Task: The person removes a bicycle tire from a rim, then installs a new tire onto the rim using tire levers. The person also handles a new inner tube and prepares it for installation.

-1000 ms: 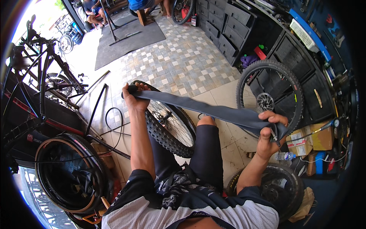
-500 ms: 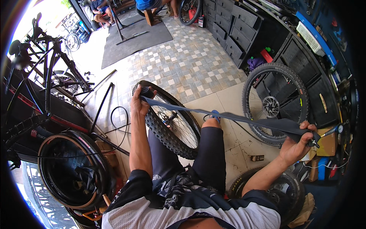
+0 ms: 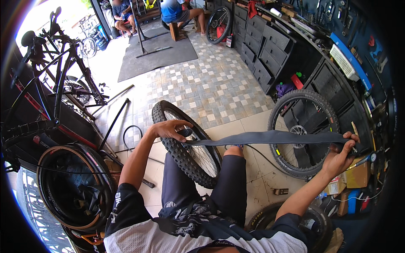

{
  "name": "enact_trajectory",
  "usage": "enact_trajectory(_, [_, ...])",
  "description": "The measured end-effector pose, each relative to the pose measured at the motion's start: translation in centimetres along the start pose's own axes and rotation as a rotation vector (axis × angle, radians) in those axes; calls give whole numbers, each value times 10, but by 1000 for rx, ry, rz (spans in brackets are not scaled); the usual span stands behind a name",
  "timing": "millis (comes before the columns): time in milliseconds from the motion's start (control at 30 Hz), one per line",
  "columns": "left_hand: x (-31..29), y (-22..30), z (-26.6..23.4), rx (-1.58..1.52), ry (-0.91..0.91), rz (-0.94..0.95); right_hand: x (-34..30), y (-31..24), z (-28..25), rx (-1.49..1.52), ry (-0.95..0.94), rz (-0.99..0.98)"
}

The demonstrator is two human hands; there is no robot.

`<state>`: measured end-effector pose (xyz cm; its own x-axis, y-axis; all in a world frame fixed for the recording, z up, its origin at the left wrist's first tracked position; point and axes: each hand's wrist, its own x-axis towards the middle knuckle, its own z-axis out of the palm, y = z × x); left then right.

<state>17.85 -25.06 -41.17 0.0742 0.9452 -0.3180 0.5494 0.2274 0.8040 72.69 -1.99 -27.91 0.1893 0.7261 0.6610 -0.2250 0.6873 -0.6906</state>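
A flat black inner tube (image 3: pixel 261 137) is stretched nearly level across in front of me. My left hand (image 3: pixel 169 130) is closed on one end of it, with a dark loop of rubber showing by the fingers. At the other end, my right hand (image 3: pixel 340 155) grips the tube between thumb and fingers; the part inside the palm is mostly hidden. Below my left hand, a knobbly-tyred bicycle wheel (image 3: pixel 171 147) leans upright by my legs. The tube passes in front of this wheel and of a second wheel (image 3: pixel 276 122) on the right.
Tyres and rims (image 3: pixel 42 181) are stacked at the left, below a black bike frame (image 3: pixel 55 92). Black drawers (image 3: pixel 270 59) line the right side. Another wheel (image 3: pixel 257 221) lies by my right arm. Two people (image 3: pixel 171 12) sit at the back near a mat (image 3: pixel 156 63).
My left hand has moved lower and to the right, with its fingers now reaching rightward. The tube has gone from sloping to nearly level. The view has shifted slightly.
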Motion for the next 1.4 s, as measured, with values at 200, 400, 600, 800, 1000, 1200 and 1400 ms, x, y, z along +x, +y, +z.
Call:
enact_trajectory(200, [-4,-25,-29,-633,434,177,4,-9,-3,161,117,-44])
enact_trajectory(400, [-15,-35,-28,-992,540,385,29,7,-13,161,56,77])
enact_trajectory(600, [-39,-30,-35,-467,343,117,125,22,-25,226,133,165])
enact_trajectory(800, [-38,-44,-35,-791,479,281,167,9,3,148,140,80])
enact_trajectory(1000, [-15,-73,-31,-948,710,399,181,-21,29,-121,2,-24])
enact_trajectory(1200, [9,-84,-30,-1269,942,386,191,-24,29,-13,140,-46])
enact_trajectory(1400, [12,-70,-27,-1165,1003,387,207,-20,13,-11,196,-20])
